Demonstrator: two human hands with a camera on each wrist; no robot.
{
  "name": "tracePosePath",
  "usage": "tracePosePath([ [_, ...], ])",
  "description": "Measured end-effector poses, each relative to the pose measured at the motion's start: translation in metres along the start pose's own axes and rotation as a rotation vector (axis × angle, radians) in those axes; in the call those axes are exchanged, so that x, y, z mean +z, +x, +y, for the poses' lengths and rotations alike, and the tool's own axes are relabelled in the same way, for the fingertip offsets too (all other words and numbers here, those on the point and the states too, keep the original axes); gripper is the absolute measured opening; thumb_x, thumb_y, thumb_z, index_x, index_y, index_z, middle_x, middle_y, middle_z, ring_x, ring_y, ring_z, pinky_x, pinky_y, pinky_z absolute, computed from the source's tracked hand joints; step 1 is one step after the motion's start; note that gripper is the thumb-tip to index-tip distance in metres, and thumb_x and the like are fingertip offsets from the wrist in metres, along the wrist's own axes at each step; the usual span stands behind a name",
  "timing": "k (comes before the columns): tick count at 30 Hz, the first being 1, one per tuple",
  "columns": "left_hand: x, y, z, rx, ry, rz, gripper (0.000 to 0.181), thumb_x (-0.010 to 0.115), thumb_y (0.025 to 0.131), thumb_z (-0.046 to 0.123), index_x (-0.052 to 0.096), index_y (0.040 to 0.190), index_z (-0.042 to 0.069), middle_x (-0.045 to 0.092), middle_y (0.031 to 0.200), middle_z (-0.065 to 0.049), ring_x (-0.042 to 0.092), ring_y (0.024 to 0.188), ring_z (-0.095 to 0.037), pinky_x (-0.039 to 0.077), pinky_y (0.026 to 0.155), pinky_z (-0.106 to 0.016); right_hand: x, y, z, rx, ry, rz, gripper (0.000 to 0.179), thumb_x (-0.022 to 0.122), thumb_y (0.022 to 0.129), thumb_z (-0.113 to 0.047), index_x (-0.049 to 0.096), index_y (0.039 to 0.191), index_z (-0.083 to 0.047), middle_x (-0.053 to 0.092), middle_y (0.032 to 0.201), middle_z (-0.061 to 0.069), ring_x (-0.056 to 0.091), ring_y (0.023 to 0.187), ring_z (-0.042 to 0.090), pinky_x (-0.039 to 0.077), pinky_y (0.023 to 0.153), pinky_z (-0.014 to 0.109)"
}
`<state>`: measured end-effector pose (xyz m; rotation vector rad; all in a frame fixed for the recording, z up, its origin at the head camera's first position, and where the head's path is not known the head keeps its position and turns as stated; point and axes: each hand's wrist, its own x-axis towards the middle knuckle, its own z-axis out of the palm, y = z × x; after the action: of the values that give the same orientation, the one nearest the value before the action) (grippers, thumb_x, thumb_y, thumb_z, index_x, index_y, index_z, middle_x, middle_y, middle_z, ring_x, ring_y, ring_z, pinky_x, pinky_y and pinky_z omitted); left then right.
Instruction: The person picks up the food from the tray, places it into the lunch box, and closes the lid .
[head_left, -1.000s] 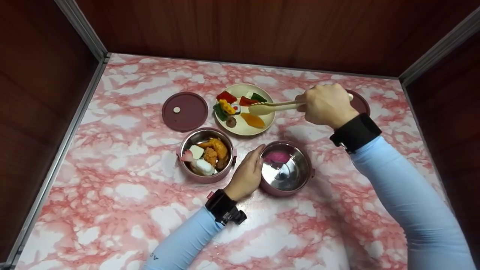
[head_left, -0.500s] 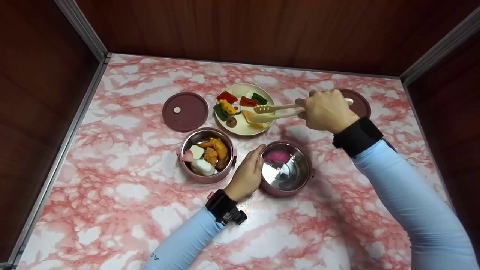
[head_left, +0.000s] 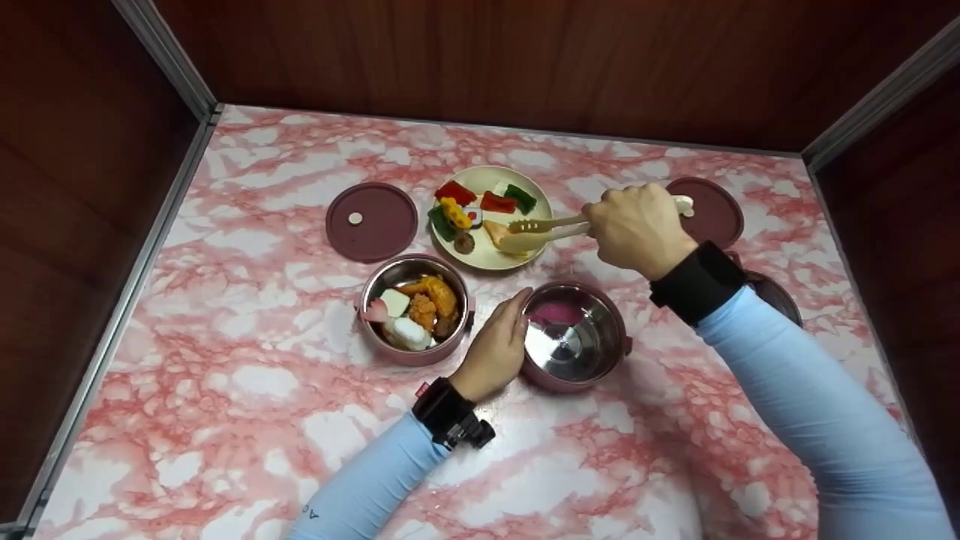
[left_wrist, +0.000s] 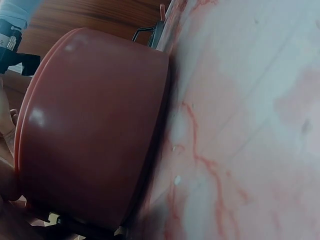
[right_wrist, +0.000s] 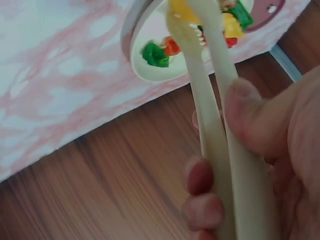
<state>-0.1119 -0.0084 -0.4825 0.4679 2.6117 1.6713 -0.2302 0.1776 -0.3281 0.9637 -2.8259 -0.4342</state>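
Note:
My right hand grips cream tongs, fingers and thumb curled round both arms. The tong tips are over a cream plate, at a flat yellow-orange food piece, partly hidden by them. In the right wrist view, yellow shows at the tips. My left hand rests with fairly straight fingers against the near-left side of a pink steel-lined lunch pot. A magenta food piece lies inside it. The pot's outer wall fills much of the left wrist view.
Left of my left hand stands another pot with several toy foods. The plate also bears red, green and yellow pieces. A maroon lid lies at left, another lid at right. Behind my right wrist is a dark round vessel.
My right hand has moved slightly toward me and left. The tongs opened from the orange piece, dropped lower on the plate and are at it again. My left hand stays put.

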Motion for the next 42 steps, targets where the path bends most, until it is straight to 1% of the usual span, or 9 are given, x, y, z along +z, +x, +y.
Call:
tracePosePath([
  [5,0.001,0.0,-0.001,0.012,0.002,0.002,0.046,0.038,0.106,0.01,0.035,0.15,-0.002,0.046,0.146,-0.02,0.043,0.135,-0.031,0.031,0.115,-0.037,0.004,-0.006,0.013,0.057,0.092,-0.007,0.009,0.073,0.081,-0.021,0.073,0.087,-0.013,0.061,0.067,0.011,0.056,0.055,0.035,0.045,0.046,0.053],
  [13,0.002,0.0,0.0,-0.003,-0.024,0.0,0.046,0.038,0.107,0.011,0.035,0.151,-0.002,0.044,0.147,-0.02,0.042,0.136,-0.032,0.03,0.115,-0.038,-0.014,-0.031,0.045,0.195,0.233,-0.084,0.03,0.064,0.093,-0.032,0.073,0.121,-0.028,0.068,0.082,0.014,0.058,0.063,0.033,0.04,0.043,0.052],
  [15,0.002,0.0,0.0,-0.011,-0.044,-0.007,0.046,0.037,0.107,0.011,0.035,0.151,-0.001,0.044,0.148,-0.019,0.04,0.137,-0.031,0.029,0.116,-0.038,-0.024,-0.046,0.054,0.19,0.237,-0.062,0.032,0.063,0.093,-0.034,0.072,0.123,-0.028,0.067,0.078,0.012,0.055,0.058,0.029,0.035,0.039,0.046],
  [20,0.002,0.001,-0.001,-0.027,-0.089,-0.017,0.046,0.036,0.107,0.012,0.034,0.151,-0.001,0.041,0.151,-0.018,0.037,0.14,-0.03,0.026,0.117,-0.037,-0.045,-0.096,0.076,0.092,0.223,0.063,0.028,0.071,0.089,-0.031,0.075,0.116,-0.028,0.056,0.063,-0.002,0.042,0.045,0.017,0.029,0.034,0.036],
  [25,0.001,0.001,-0.002,-0.035,-0.101,-0.022,0.046,0.034,0.108,0.013,0.034,0.152,0.0,0.041,0.151,-0.018,0.036,0.14,-0.029,0.025,0.117,-0.036,-0.057,-0.142,0.086,-0.008,0.184,0.089,0.035,0.081,0.079,-0.022,0.077,0.113,-0.025,0.052,0.064,-0.007,0.037,0.046,0.011,0.027,0.034,0.031],
  [28,-0.001,0.001,-0.004,-0.021,-0.1,-0.014,0.045,0.034,0.108,0.012,0.034,0.151,-0.001,0.042,0.15,-0.019,0.037,0.139,-0.029,0.025,0.117,-0.036,-0.056,-0.157,0.081,-0.071,0.18,0.097,0.038,0.083,0.074,-0.022,0.077,0.111,-0.024,0.054,0.064,-0.008,0.038,0.045,0.009,0.026,0.033,0.031],
  [32,-0.003,0.0,-0.005,0.004,-0.094,0.003,0.045,0.034,0.107,0.01,0.035,0.15,-0.003,0.044,0.147,-0.02,0.04,0.137,-0.03,0.027,0.117,-0.037,-0.046,-0.159,0.059,-0.099,0.184,0.087,0.032,0.082,0.072,-0.026,0.077,0.104,-0.029,0.06,0.066,-0.008,0.04,0.042,0.011,0.026,0.033,0.034],
  [40,-0.002,0.0,-0.002,-0.008,-0.098,-0.017,0.046,0.033,0.108,0.012,0.033,0.151,-0.002,0.041,0.15,-0.02,0.037,0.14,-0.031,0.025,0.117,-0.036,-0.034,-0.137,0.02,-0.06,0.199,-0.186,0.015,0.08,0.079,-0.026,0.069,0.086,-0.034,0.055,0.064,-0.006,0.047,0.048,0.02,0.036,0.038,0.043],
  [42,-0.001,0.0,-0.002,-0.011,-0.095,-0.027,0.046,0.033,0.108,0.011,0.033,0.151,-0.002,0.04,0.151,-0.02,0.037,0.14,-0.031,0.025,0.117,-0.036,-0.032,-0.133,0.016,-0.076,0.212,-0.212,0.014,0.079,0.079,-0.026,0.069,0.085,-0.033,0.055,0.064,-0.007,0.05,0.051,0.018,0.039,0.04,0.043],
])
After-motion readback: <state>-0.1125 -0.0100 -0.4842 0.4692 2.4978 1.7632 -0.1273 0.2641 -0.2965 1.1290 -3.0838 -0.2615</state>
